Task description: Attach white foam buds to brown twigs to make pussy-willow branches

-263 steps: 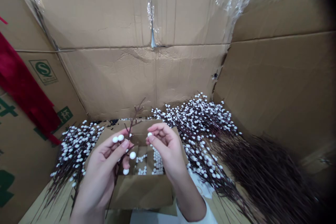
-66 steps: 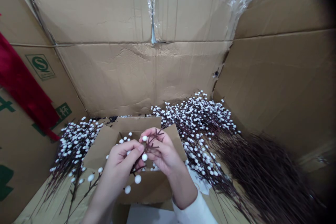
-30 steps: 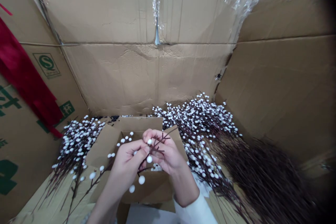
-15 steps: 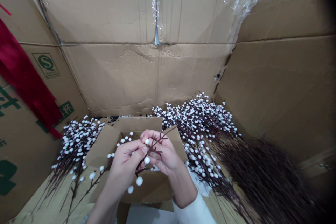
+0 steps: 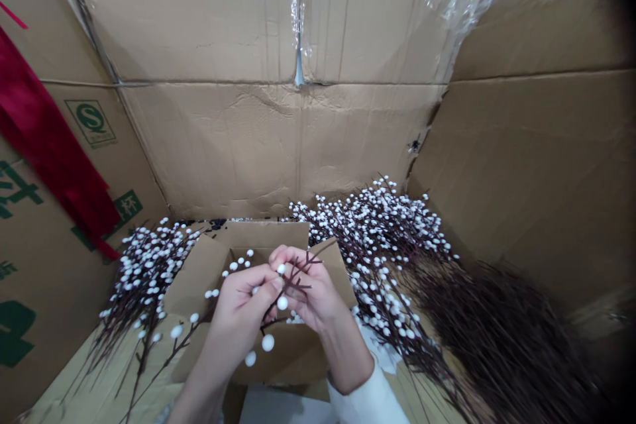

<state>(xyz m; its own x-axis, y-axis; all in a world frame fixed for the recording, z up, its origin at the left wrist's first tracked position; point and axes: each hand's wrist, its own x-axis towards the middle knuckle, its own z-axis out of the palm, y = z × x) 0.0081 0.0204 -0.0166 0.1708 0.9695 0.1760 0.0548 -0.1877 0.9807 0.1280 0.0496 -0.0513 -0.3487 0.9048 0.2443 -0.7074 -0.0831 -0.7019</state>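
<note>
Between my two hands is a dark brown artificial berry branch (image 5: 299,273) with white berries on some twigs and bare tips on others. My left hand (image 5: 243,308) pinches it between thumb and fingers, palm turned inward. My right hand (image 5: 315,291) is closed at the same spot, its fingertips meeting the left ones near a white berry (image 5: 281,269). Whether the right fingers grip that berry or the twig is partly hidden. Both hands are above an open cardboard box (image 5: 278,351), which has some white berries inside.
Finished-looking berry stems lie in a bunch (image 5: 149,265) at left and a larger pile (image 5: 377,232) at right. Bare brown stems (image 5: 497,338) are heaped at far right. Cardboard walls (image 5: 213,146) enclose the space. Red ribbon (image 5: 54,146) hangs at left.
The hands keep nearly the same pinch on the branch. The whole view has shifted very slightly, and little else differs.
</note>
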